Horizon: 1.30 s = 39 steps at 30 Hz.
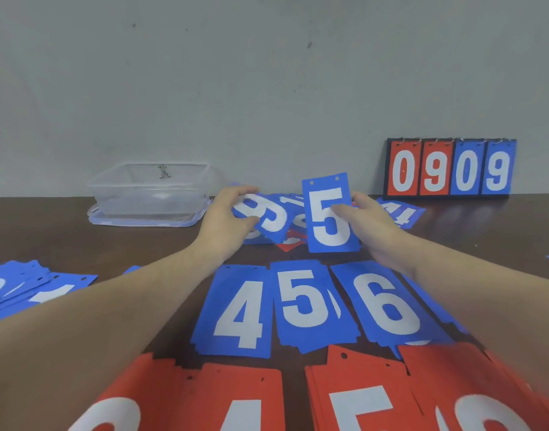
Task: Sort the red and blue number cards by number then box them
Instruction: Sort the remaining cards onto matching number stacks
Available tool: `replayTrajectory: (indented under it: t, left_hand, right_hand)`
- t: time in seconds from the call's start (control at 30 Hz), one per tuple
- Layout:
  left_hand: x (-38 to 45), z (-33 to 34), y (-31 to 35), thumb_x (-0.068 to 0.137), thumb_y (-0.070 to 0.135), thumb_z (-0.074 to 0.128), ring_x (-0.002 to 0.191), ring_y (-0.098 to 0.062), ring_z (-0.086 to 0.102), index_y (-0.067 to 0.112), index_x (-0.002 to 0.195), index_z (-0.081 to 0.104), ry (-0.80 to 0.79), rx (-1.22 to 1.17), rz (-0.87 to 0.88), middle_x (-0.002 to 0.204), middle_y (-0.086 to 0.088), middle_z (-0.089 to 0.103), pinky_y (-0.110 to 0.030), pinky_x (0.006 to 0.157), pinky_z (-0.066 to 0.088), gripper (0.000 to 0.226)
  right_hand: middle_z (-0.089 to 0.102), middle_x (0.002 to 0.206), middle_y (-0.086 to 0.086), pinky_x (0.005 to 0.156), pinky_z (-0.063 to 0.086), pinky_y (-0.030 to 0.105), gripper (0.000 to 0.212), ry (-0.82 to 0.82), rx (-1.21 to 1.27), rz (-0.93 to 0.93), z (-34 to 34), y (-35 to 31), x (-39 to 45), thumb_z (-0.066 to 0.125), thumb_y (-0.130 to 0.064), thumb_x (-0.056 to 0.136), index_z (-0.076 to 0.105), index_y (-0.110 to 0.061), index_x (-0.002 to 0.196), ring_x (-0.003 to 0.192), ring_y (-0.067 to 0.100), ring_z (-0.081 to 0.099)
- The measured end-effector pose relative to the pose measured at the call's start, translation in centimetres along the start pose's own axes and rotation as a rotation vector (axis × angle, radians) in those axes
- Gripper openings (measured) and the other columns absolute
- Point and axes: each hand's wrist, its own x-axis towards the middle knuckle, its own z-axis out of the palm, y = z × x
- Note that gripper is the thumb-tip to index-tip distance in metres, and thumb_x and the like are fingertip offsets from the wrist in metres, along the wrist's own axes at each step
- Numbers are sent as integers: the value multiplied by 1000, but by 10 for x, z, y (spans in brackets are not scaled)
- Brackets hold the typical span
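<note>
At ten o'clock from my hands I see the clear plastic box (pixel 148 194) sitting on its lid, nothing visible inside. My right hand (pixel 368 225) pinches an upright blue 5 card (pixel 329 213) — thumb across its face; my left hand (pixel 228 219) grips a tilted blue card (pixel 268 220), its digit half covered. The unsorted heap (pixel 293 237) behind them is mostly hidden. Toward six o'clock lie blue piles 4 (pixel 239 312), 5 (pixel 310 306), 6 (pixel 388 306) — the red piles (pixel 360 399) are cut off by the frame.

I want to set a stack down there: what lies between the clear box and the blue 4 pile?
In the head view, the left hand and its forearm cross that stretch between the clear box and the blue 4 pile; otherwise bare brown table.
</note>
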Motion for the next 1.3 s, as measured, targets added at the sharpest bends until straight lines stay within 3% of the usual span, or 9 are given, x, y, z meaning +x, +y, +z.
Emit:
replayTrajectory:
  t: [0.07,0.23,0.4,0.63,0.8,0.93,1.03,1.13,1.3]
  left_hand:
    - [-6,1,12,83,-4,71,120,-16,58,48,111,56,32,-79,-8,125,9,48,-30,84,60,61]
    - [-31,-4,41,76,-3,78,125,-11,52,45,148,34,72,-233,-86,146,10,33,-36,92,57,96]
    - [-59,-5,49,71,-1,80,115,-18,65,58,146,26,21,-360,-212,138,5,54,-43,93,58,109]
    - [-88,-7,72,90,-7,61,105,-18,70,24,151,40,19,-544,-316,135,-1,58,-42,92,59,71]
    - [-98,-20,86,100,5,52,95,-17,74,21,119,63,62,-596,-371,109,0,75,-37,85,60,27]
    - [-108,-33,82,100,11,55,87,-23,70,21,103,58,149,-636,-435,108,-3,71,-32,73,56,11]
    - [-115,-44,75,98,11,56,82,-24,69,22,95,54,179,-614,-452,103,-4,71,-30,64,49,11]
    - [-120,-53,71,94,6,58,82,-21,70,19,96,53,169,-582,-444,110,-7,72,-30,63,50,14]
    - [-124,-62,70,91,-5,59,94,-24,74,15,114,48,127,-586,-414,116,-10,68,-43,78,61,33]
  right_hand:
    - [76,110,-1,90,60,45,27,-23,-7,8,-6,-2,-13,64,-30,98,59,-27,124,95,20,75]
    - [77,107,2,79,61,41,27,-45,-2,-2,-25,-14,-48,67,-20,97,60,-22,123,89,22,77]
    - [78,100,1,78,61,43,37,-47,-98,-6,-46,-21,-82,72,-14,93,56,-25,124,86,22,77]
    - [77,106,1,86,61,48,28,5,-175,69,-70,-8,-121,67,-15,96,60,-23,122,87,21,77]
    - [75,97,8,58,56,30,14,50,-146,160,-50,1,-125,62,-18,99,62,-12,111,72,14,74]
    - [71,114,18,72,55,43,19,34,-182,132,-19,-1,-118,63,-22,97,60,-12,113,102,33,70]
    - [71,108,12,75,57,39,14,14,-116,103,-1,-8,-113,66,-19,96,58,-18,107,91,25,69]
    - [64,87,3,64,47,30,16,11,-321,-21,11,-9,-113,66,-18,95,54,-20,106,68,18,57]
    - [63,114,-1,79,49,34,28,25,-878,-145,15,2,-113,74,-37,88,55,-26,104,108,21,57]
